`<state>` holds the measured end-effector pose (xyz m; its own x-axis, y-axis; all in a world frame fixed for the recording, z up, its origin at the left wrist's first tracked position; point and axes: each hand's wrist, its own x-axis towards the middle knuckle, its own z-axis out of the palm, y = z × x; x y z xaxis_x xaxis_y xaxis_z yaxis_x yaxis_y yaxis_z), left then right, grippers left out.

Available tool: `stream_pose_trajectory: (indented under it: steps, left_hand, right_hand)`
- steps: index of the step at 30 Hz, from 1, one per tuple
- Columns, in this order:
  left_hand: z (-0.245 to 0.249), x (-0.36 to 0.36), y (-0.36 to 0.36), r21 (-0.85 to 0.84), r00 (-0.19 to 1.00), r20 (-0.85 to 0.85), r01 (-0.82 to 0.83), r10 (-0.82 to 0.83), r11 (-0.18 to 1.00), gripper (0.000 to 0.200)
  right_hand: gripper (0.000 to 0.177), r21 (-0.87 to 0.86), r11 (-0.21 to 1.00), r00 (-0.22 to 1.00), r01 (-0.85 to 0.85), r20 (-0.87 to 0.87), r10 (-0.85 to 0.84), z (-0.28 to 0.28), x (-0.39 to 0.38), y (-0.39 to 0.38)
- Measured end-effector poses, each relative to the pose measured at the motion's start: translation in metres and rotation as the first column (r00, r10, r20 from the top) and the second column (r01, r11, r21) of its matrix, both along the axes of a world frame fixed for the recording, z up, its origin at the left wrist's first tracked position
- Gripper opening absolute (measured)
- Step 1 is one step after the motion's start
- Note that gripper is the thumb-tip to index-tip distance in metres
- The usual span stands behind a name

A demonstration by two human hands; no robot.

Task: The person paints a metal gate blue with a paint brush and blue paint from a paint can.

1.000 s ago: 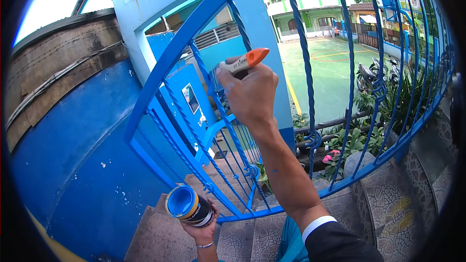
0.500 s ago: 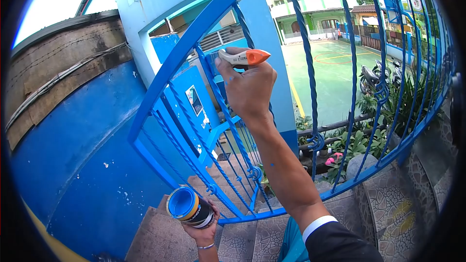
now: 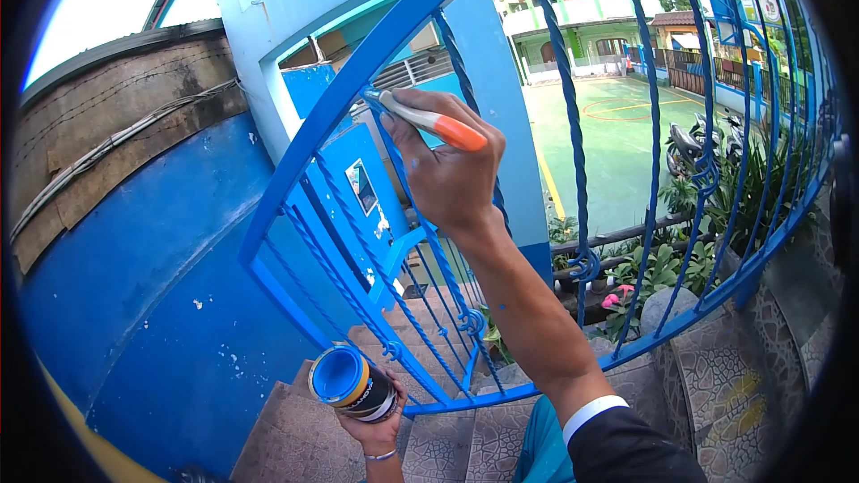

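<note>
A paintbrush (image 3: 436,123) with a pale handle and orange end is gripped in my right hand (image 3: 452,170). Its bristle end meets the top of a twisted bar, just under the blue top rail (image 3: 318,112) of the railing. Down at the lower left, my left hand (image 3: 380,425) is wrapped around an open paint can (image 3: 358,385) with a dark label, tilted so that blue paint shows inside. A small blue spot marks my right forearm.
Twisted blue bars (image 3: 565,98) run down to the bottom rail (image 3: 653,340). Tiled steps (image 3: 716,367) lie below. A blue wall (image 3: 170,304) stands at left. Beyond the railing are plants (image 3: 653,259), motorcycles (image 3: 702,143) and a green court (image 3: 617,143).
My right hand has turned, and the brush end now reaches left to the bar under the top rail. The orange end has dropped lower. My left hand and the can look almost unmoved.
</note>
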<state>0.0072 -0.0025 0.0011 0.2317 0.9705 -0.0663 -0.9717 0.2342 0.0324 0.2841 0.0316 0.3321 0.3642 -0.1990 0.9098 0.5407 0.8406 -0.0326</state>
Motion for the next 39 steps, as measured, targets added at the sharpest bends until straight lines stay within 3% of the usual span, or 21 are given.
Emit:
stream_pose_trajectory:
  steps: [3, 8, 12, 19, 22, 25, 29, 39]
  left_hand:
    - [0.000, 0.000, 0.000, 0.000, 1.000, -0.006, -0.001, 0.001, 1.000, 0.084]
    - [-0.001, 0.000, 0.000, -0.034, 1.000, 0.001, -0.015, 0.015, 0.999, 0.083]
    - [-0.001, 0.000, 0.000, 0.006, 1.000, -0.008, -0.019, 0.019, 1.000, 0.084]
    - [-0.001, 0.000, -0.001, 0.028, 1.000, -0.014, -0.015, 0.015, 1.000, 0.088]
    - [-0.002, 0.001, 0.000, 0.019, 1.000, -0.015, -0.021, 0.021, 1.000, 0.090]
    - [-0.007, -0.001, 0.001, 0.039, 0.999, -0.030, -0.021, 0.022, 0.999, 0.090]
    - [-0.009, 0.000, 0.003, 0.059, 1.000, -0.023, -0.007, 0.008, 0.998, 0.090]
    - [-0.013, -0.003, 0.005, 0.111, 1.000, 0.005, 0.029, -0.030, 0.993, 0.086]
  right_hand:
    - [0.022, 0.065, 0.997, 0.999, 0.033, -0.045, -0.031, -0.004, 0.006, 0.001]
    - [0.022, -0.041, 0.997, 0.995, -0.073, 0.061, 0.075, -0.012, 0.016, 0.008]
    - [0.023, -0.046, 0.993, 0.993, -0.111, -0.039, 0.109, -0.019, 0.020, 0.007]
    - [0.026, -0.117, 0.993, 0.984, 0.014, 0.180, 0.007, -0.081, 0.024, 0.000]
    - [0.027, -0.100, 0.995, 0.975, -0.023, 0.219, 0.044, -0.108, 0.033, -0.005]
    - [0.027, -0.060, 0.992, 0.993, -0.111, 0.040, 0.113, -0.097, 0.031, -0.001]
    - [0.032, -0.018, 0.997, 0.982, 0.077, 0.177, -0.072, -0.095, 0.033, 0.012]
    - [0.032, -0.390, 0.921, 0.983, 0.005, 0.169, 0.066, -0.255, 0.035, -0.032]
